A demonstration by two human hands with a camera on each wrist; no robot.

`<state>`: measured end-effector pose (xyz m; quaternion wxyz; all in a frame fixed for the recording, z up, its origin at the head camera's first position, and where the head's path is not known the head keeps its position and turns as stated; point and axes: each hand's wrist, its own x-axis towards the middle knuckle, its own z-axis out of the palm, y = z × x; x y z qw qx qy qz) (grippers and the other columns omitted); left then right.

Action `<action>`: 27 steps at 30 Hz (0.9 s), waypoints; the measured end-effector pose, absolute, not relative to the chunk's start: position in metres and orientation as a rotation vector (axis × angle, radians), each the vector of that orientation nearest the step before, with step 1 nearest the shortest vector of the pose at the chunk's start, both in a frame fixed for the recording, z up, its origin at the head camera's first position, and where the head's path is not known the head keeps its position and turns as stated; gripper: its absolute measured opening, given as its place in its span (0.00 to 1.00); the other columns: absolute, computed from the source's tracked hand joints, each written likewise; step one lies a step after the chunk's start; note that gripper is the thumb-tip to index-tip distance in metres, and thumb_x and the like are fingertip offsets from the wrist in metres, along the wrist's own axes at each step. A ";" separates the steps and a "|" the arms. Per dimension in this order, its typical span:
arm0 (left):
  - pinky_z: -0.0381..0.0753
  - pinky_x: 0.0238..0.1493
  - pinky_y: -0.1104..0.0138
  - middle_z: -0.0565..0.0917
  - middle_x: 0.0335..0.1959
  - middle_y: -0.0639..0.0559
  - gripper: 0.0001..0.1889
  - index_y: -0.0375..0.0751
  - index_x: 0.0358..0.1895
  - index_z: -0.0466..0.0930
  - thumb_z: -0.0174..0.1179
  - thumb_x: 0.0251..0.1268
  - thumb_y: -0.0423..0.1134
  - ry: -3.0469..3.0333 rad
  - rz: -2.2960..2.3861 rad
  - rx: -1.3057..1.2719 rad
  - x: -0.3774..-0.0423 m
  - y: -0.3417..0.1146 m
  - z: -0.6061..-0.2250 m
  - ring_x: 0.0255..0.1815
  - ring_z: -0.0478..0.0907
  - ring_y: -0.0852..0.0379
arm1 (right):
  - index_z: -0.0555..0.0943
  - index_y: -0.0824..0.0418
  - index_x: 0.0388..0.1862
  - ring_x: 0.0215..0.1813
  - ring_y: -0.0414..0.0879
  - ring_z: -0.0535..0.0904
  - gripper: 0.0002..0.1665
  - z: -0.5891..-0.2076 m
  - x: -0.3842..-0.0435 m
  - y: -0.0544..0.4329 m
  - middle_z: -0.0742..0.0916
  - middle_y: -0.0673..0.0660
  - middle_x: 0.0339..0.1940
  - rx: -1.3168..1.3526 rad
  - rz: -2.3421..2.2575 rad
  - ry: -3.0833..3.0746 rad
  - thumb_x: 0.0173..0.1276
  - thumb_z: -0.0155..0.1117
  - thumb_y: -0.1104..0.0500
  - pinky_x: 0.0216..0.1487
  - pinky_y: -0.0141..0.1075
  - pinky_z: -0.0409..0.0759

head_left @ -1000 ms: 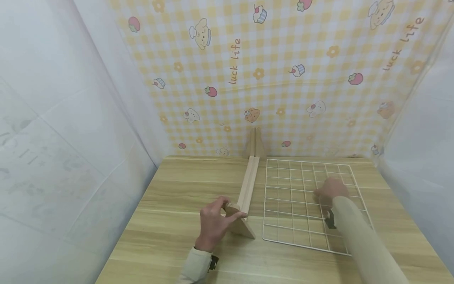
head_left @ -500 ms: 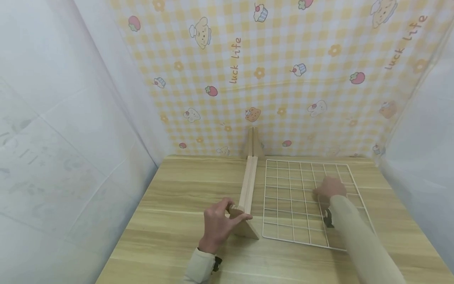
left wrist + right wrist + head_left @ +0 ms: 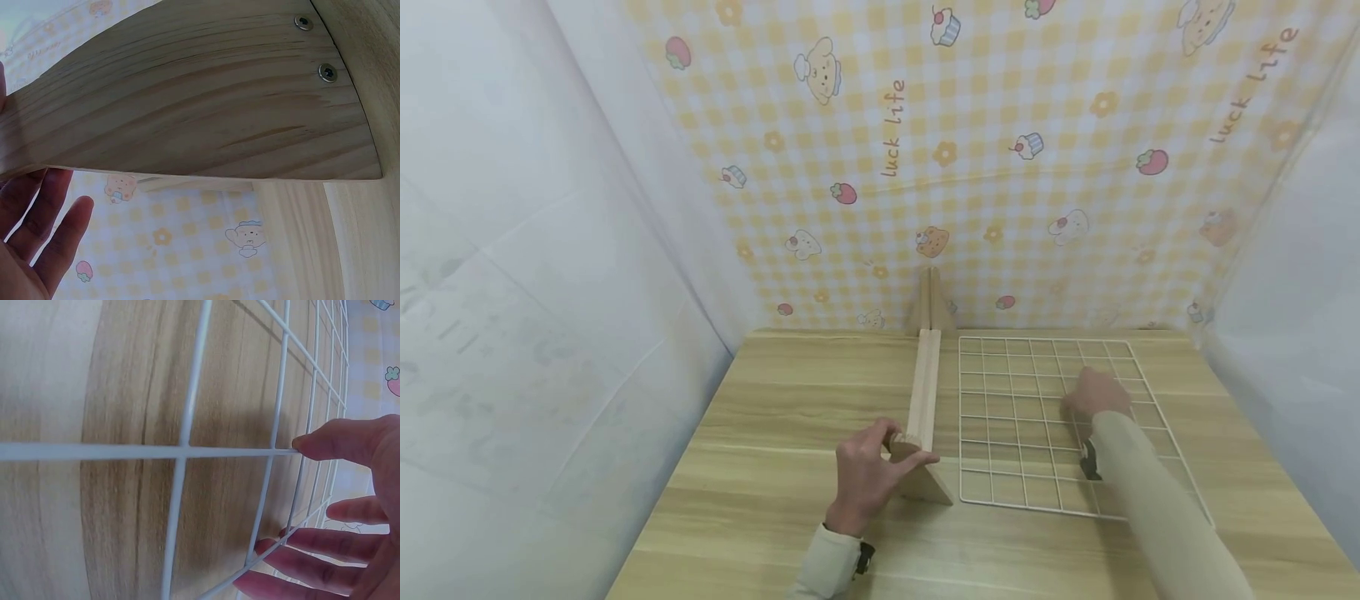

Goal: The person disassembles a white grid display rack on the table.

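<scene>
In the head view a wooden stand runs from front to back across the table, an upright panel at each end. My left hand grips the top of its near end panel between thumb and fingers. Two screws show in that panel in the left wrist view. To the right of the stand, a white wire grid lies along the tabletop. My right hand holds the grid, the thumb on one wire and several fingertips at the wires below it in the right wrist view.
The wood-grain table carries the stand and the grid. A yellow checked cloth hangs behind, close to the stand's far end panel. White sheets close off both sides.
My left hand has shifted the stand's near end a little to the right, so the stand lies straighter front to back. The grid has turned slightly, with my right hand still on it.
</scene>
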<state>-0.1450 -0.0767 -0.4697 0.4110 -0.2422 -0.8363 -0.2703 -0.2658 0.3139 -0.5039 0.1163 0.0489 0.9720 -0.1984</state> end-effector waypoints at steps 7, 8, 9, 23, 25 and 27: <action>0.67 0.19 0.86 0.85 0.18 0.54 0.29 0.41 0.28 0.79 0.75 0.38 0.64 -2.114 -0.681 -0.611 -0.144 -0.075 -0.470 0.14 0.63 0.73 | 0.73 0.76 0.47 0.29 0.57 0.81 0.23 -0.510 -0.268 0.313 0.84 0.68 0.30 0.158 -0.580 2.874 0.59 0.62 0.60 0.24 0.46 0.82; 0.66 0.19 0.87 0.85 0.18 0.54 0.29 0.41 0.28 0.79 0.76 0.38 0.64 -2.119 -0.682 -0.612 -0.144 -0.075 -0.470 0.15 0.62 0.74 | 0.73 0.76 0.47 0.29 0.57 0.82 0.22 -0.511 -0.268 0.313 0.84 0.68 0.29 0.157 -0.573 2.885 0.59 0.62 0.60 0.24 0.46 0.82; 0.66 0.19 0.87 0.84 0.17 0.54 0.29 0.41 0.28 0.79 0.76 0.37 0.64 -2.122 -0.684 -0.614 -0.144 -0.074 -0.470 0.15 0.60 0.74 | 0.73 0.76 0.47 0.29 0.58 0.82 0.22 -0.513 -0.268 0.313 0.84 0.68 0.29 0.157 -0.561 2.898 0.59 0.61 0.60 0.25 0.47 0.82; 0.75 0.22 0.81 0.83 0.19 0.55 0.24 0.42 0.30 0.79 0.61 0.66 0.62 -2.178 -0.836 -0.665 -0.143 -0.078 -0.465 0.18 0.70 0.71 | 0.68 0.79 0.56 0.30 0.60 0.82 0.34 -0.523 -0.264 0.318 0.84 0.71 0.32 0.151 -0.533 2.947 0.62 0.66 0.54 0.25 0.48 0.83; 0.83 0.29 0.75 0.86 0.23 0.53 0.18 0.42 0.32 0.80 0.56 0.73 0.52 -2.238 -0.967 -0.649 -0.145 -0.084 -0.463 0.23 0.80 0.66 | 0.67 0.80 0.59 0.31 0.60 0.83 0.37 -0.524 -0.264 0.318 0.85 0.72 0.35 0.147 -0.543 2.938 0.62 0.67 0.53 0.26 0.49 0.83; 0.88 0.36 0.69 0.88 0.29 0.51 0.13 0.42 0.35 0.81 0.52 0.74 0.44 -2.322 -1.080 -0.603 -0.148 -0.093 -0.461 0.32 0.86 0.59 | 0.66 0.80 0.60 0.32 0.61 0.83 0.39 -0.524 -0.264 0.318 0.85 0.73 0.36 0.129 -0.551 2.928 0.63 0.66 0.52 0.27 0.49 0.84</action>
